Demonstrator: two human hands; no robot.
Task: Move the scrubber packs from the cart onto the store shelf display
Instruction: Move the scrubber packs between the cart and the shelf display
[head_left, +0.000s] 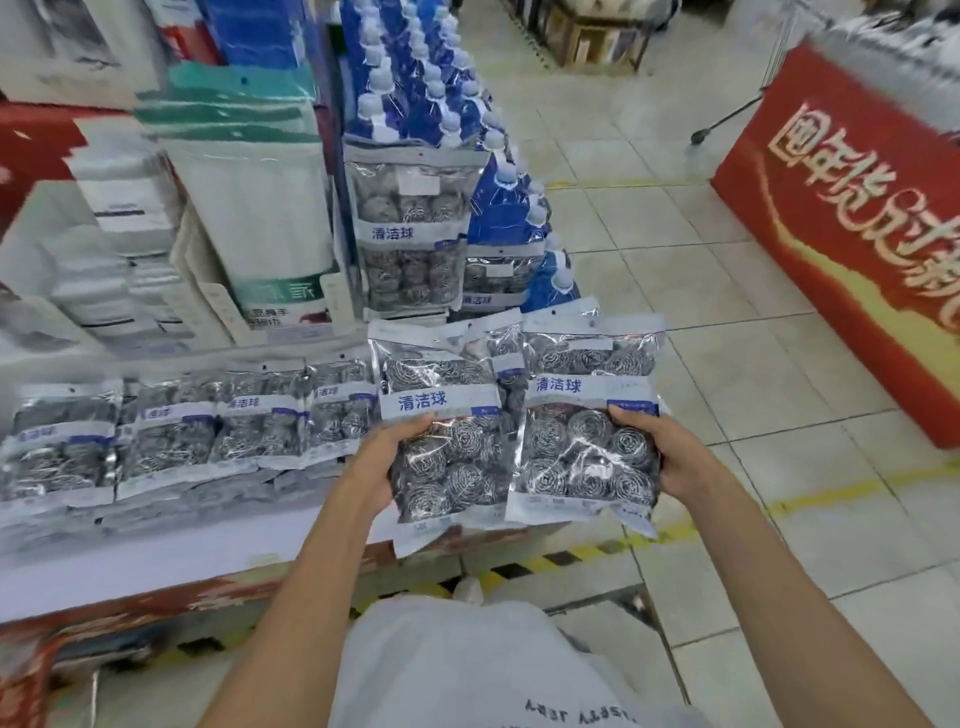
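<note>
Head camera looks forward and down, close over the shelf display (156, 566)

Both bare forearms reach forward from the near edge, the left hand (387, 460) and right hand (660, 449) facing each other, fingers curled, thumbs on top.

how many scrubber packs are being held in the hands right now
3 visible: one in the left hand, one in the right hand, one partly hidden between them. More may be hidden behind.

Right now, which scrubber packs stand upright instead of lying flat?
The scrubber pack beside the blue bottles, with another half hidden behind it, stands upright; the row of packs lies flat.
</note>
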